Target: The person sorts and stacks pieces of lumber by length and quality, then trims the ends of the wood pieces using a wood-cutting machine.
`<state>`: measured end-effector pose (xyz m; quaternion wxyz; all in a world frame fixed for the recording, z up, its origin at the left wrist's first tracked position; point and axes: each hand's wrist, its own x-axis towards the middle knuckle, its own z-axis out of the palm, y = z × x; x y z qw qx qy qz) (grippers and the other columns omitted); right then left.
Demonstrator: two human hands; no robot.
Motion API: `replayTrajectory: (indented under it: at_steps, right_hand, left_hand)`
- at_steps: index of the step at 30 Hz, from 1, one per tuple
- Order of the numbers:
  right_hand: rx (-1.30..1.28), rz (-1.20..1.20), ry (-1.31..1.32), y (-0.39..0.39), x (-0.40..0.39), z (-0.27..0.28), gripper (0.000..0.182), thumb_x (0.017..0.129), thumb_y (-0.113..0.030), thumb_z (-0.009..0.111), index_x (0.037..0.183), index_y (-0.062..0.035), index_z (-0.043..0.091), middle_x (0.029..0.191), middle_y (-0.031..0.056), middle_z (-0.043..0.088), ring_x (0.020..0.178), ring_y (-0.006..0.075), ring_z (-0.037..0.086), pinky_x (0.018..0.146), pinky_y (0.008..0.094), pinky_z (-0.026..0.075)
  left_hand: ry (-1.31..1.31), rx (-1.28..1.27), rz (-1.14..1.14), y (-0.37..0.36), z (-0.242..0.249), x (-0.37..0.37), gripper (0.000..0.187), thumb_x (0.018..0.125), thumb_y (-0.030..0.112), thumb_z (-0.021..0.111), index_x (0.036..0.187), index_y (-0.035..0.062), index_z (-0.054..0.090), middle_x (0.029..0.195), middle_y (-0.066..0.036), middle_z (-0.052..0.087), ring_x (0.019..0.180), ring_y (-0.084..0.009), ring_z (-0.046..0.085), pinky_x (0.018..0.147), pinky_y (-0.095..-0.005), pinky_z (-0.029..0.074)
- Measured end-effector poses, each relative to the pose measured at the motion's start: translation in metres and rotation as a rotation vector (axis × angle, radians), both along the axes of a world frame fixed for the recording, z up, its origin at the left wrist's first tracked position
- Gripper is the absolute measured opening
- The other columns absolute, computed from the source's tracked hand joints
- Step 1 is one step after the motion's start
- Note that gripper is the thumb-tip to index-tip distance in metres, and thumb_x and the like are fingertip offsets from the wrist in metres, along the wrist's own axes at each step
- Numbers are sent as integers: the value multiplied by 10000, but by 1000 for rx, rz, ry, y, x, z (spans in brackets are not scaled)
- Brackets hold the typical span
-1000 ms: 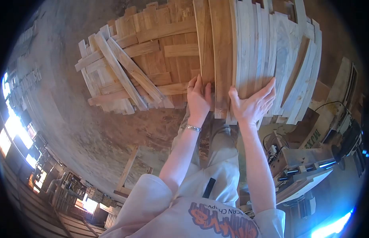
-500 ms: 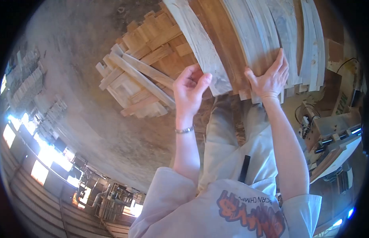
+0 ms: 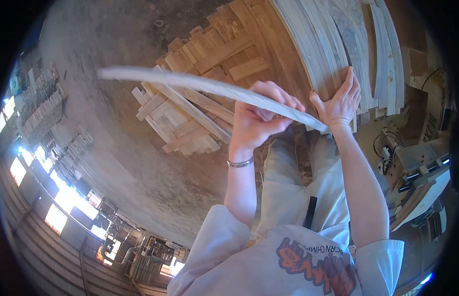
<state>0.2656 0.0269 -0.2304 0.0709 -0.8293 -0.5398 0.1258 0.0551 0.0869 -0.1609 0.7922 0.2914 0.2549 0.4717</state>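
Note:
A long pale wooden board point(image 3: 204, 85) is raised edge-on over the work area, its far end blurred at the left. My left hand point(image 3: 263, 116) is closed around it near its right end. My right hand point(image 3: 339, 102) lies with fingers spread on the row of long light planks point(image 3: 318, 44). The board's near end reaches close to my right wrist. Brown wood point(image 3: 283, 49) shows just left of the pale planks.
A stack of short wood pieces point(image 3: 224, 52) and crossed strips point(image 3: 190, 111) lie beyond my left hand. At the right is a machine or bench with cables point(image 3: 387, 148). More piled boards point(image 3: 44, 113) stand on the floor at the far left.
My left hand has lifted the pale board off the row and swung its far end to the left, uncovering brown wood. My right hand has stayed nearly in place on the planks.

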Motion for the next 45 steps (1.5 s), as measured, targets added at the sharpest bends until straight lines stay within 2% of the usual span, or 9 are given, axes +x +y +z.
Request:
replayTrajectory:
  at_steps: [5,6,13,16,20,24,37,40,45]
  right_hand:
    - [22,4,-2,2,0,-3,1252,623,-520,835,1554,-56,138,1421,191,377,1290,395,398,1088,495,335]
    - [20,5,-3,2,1,-4,1250,623,-518,835,1554,-57,139,1420,191,379,1288,396,399,1088,494,335]
    - [20,1,-14,-1,5,-13,1262,621,-521,843,1557,-66,131,1420,196,379,1287,397,404,1085,493,333]
    - [30,11,-24,-2,5,-13,1279,607,-527,851,1557,-63,131,1421,202,380,1282,402,407,1079,498,336]
    - [32,26,4,2,2,-1,1285,600,-516,855,1556,-56,131,1420,210,385,1273,407,409,1071,502,340]
    - [12,12,-2,3,3,-1,1260,600,-517,841,1549,-42,161,1412,209,386,1261,403,416,1067,504,340]
    - [38,16,49,4,4,-1,1263,653,-630,797,1538,8,160,1412,235,383,1268,428,409,1075,522,333]
    - [38,5,42,3,6,-5,1302,638,-692,787,1538,5,154,1416,235,377,1271,416,407,1082,519,322]
    - [-20,6,41,6,4,8,1369,594,-766,769,1527,20,147,1424,189,350,1284,375,390,1094,490,304]
  left_hand:
    - [233,266,-165,5,-1,-1,195,795,69,818,898,16,661,927,-127,642,956,-349,703,841,-444,590]
    - [197,201,-203,5,2,-1,219,840,211,781,849,11,693,926,-140,643,981,-335,701,873,-432,571]
    - [-37,71,-235,5,-6,19,293,875,332,711,801,48,726,936,-107,649,1025,-288,691,917,-380,527]
    - [265,216,-283,15,-12,17,320,841,388,710,798,71,717,955,-91,659,967,-209,641,847,-301,464]
    - [775,392,-166,26,3,0,78,777,142,711,792,70,685,1002,-121,663,942,-228,654,802,-309,496]
    - [1241,667,142,36,-12,-31,124,687,-18,729,736,57,644,1047,-111,684,1022,-300,642,859,-378,525]
    - [1412,1343,136,110,-77,44,163,623,-2,726,677,120,632,942,4,613,1073,-240,564,842,-340,538]
    - [1468,1334,43,111,-84,53,96,701,87,688,758,84,612,959,-46,560,1067,-252,537,878,-383,517]
    - [1512,1097,113,104,-91,62,188,739,-50,632,884,54,575,1026,-81,527,1064,-297,539,914,-401,502]
